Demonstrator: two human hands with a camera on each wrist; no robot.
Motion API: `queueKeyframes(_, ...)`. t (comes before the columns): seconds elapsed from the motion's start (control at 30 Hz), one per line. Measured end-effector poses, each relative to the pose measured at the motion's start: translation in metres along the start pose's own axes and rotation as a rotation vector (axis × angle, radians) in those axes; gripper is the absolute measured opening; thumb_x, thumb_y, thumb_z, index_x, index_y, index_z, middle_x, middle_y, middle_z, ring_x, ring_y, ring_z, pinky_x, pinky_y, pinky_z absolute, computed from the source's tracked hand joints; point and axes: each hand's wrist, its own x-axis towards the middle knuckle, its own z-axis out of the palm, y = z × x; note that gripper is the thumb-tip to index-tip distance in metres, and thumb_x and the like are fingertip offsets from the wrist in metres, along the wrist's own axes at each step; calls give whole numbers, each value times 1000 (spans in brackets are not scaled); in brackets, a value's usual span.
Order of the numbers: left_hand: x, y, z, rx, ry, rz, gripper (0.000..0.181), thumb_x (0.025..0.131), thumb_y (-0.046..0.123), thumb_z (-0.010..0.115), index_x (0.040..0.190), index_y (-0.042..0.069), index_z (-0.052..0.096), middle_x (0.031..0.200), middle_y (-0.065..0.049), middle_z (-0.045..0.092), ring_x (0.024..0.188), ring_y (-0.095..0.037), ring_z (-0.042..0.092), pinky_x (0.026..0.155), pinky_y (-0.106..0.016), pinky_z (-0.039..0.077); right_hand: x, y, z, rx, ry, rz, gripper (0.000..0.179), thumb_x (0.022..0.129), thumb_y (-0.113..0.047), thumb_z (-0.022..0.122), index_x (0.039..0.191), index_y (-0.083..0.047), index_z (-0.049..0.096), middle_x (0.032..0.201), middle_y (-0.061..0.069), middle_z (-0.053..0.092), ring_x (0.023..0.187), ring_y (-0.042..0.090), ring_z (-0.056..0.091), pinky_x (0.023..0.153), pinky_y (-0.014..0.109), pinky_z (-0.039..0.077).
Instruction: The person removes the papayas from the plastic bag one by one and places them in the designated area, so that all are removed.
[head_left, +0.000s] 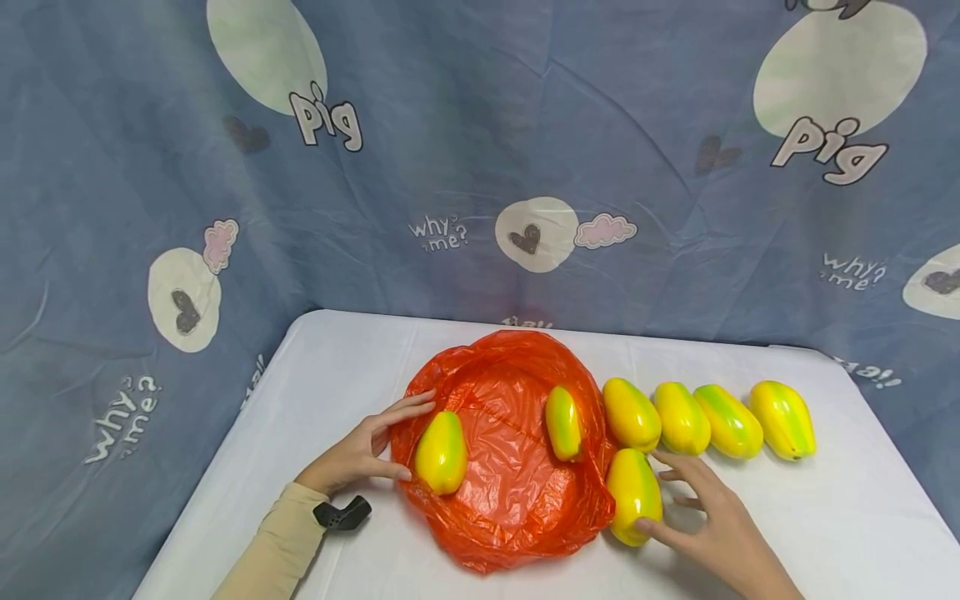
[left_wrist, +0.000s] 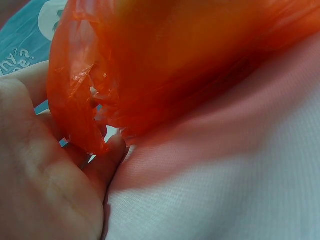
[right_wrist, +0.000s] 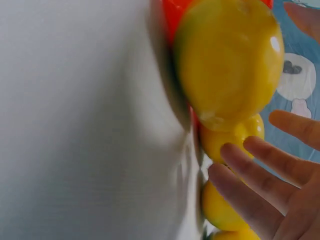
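Observation:
A red plastic bag (head_left: 510, 492) lies spread open on the table, with one yellow-green papaya (head_left: 441, 454) at its left side and another papaya (head_left: 564, 423) at its right. At the bag's left rim is my left hand (head_left: 367, 450), thumb and fingers apart and touching the plastic; in the left wrist view the bag's edge (left_wrist: 75, 100) hangs between them. My right hand (head_left: 708, 508) is beside a papaya (head_left: 633, 496) standing against the bag's lower right edge. In the right wrist view its fingers (right_wrist: 270, 155) are spread, with a gap to that papaya (right_wrist: 230, 65).
Several more papayas (head_left: 682, 418) lie in a row right of the bag, toward the table's back. A white cloth covers the table (head_left: 840, 517). Behind it hangs a blue printed curtain (head_left: 450, 150). A black band (head_left: 341, 512) is on the left wrist.

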Motion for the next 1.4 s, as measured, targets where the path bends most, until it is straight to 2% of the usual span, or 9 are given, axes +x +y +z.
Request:
queueKeyframes(0.07,0,0,0,-2,1,-1,87,82,8,84,158,15,42,173,-3,24,160,-5,15,121,-8,21,1,0,-3,-18,46,-32,79,77,-49,89,145,-29,54,139,-5,60,114,4,60,84,27,63)
queueKeyframes(0.17,0,0,1,-6,1,1,88,82,8,84,158,15,42,173,-3,24,161,-9,14,121,-8,21,5,-2,-9,-13,133,-101,77,76,-37,93,143,-22,58,134,-3,64,115,-8,54,90,15,56)
queueKeyframes(0.33,0,-1,1,-14,-4,-1,87,82,8,84,158,14,42,173,-3,24,162,-18,11,121,-8,21,12,-12,-18,39,224,-178,75,72,-18,95,139,-12,61,128,5,66,114,-12,55,94,-2,42)
queueKeyframes(0.6,0,-4,1,-10,-5,6,87,82,8,84,158,13,42,173,-6,23,162,-23,11,120,-8,21,24,-32,-27,54,206,-94,67,81,-27,90,140,-20,60,136,0,64,113,-9,57,93,-2,42)
queueKeyframes(0.8,0,-4,1,3,-1,12,87,81,9,84,158,14,43,173,-4,25,161,-13,14,121,-8,21,34,-44,-30,112,175,-129,64,85,-22,87,142,-22,58,140,2,62,117,-10,56,93,4,49)
queueKeyframes(0.9,0,-4,0,12,3,9,87,81,9,85,158,15,44,173,-2,25,161,-10,15,121,-8,21,40,-51,-31,100,161,-132,62,86,-26,86,142,-26,58,138,2,63,116,-7,57,93,17,58)
queueKeyframes(1.07,0,-3,0,22,5,8,87,81,10,85,158,15,43,173,-3,25,162,-17,13,120,-8,21,50,-63,-32,109,126,-152,61,88,-29,83,143,-22,57,138,3,62,119,12,63,91,44,62)
queueKeyframes(1.2,0,-3,0,29,5,5,87,82,11,84,158,15,43,173,-4,25,162,-28,10,119,-7,21,60,-70,-30,137,68,-166,63,89,-32,82,144,-18,55,140,8,60,120,29,66,90,48,62)
queueKeyframes(1.4,0,-2,0,9,4,-10,87,82,11,84,158,16,43,173,-4,23,162,-31,8,119,-7,22,74,-81,-29,163,-22,-171,69,88,-38,82,147,-18,52,144,7,57,125,32,64,93,48,61)
